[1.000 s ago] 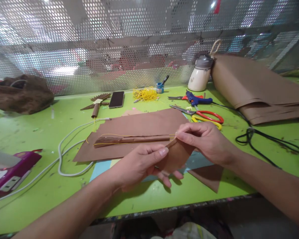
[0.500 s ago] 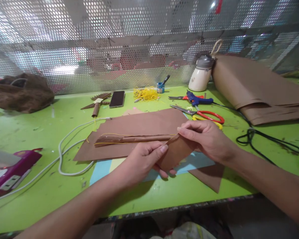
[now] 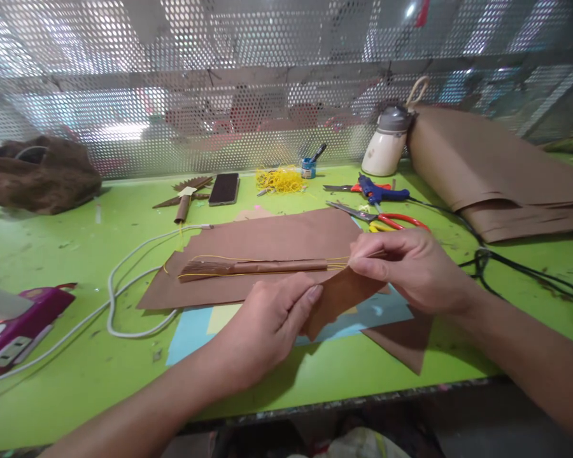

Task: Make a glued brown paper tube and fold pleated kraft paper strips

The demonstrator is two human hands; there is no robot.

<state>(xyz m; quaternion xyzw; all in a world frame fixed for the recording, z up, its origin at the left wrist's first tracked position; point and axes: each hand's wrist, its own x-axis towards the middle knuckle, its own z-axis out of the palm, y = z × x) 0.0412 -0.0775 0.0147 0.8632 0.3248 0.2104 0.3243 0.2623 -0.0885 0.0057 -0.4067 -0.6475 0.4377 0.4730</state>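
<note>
Counter (image 3: 76, 254): brown sheet (image 3: 286, 232) on it, around 12 o'clock. Your left hand (image 3: 279, 312) is clamped on the scrap (image 3: 341, 296) at its 9 o'clock, right hand (image 3: 405, 267) at its 1. Scrap's held at the sheet's 4 o'clock. Probably light, bendy, creases easily; pinch edges.

A green table (image 3: 52, 407) carries a brown bundle (image 3: 42, 175) at far left and a purple power strip (image 3: 42, 305) nearer, at left. Along the far side stand or lie a phone (image 3: 223, 189), yellow shreds (image 3: 281, 180), a blue jar (image 3: 308, 169) and a white bottle (image 3: 383, 152). Large brown paper (image 3: 501, 159) rests at far right, a black cord (image 3: 482, 256) nearer. Light-blue paper (image 3: 184, 337) lies in the near middle.
</note>
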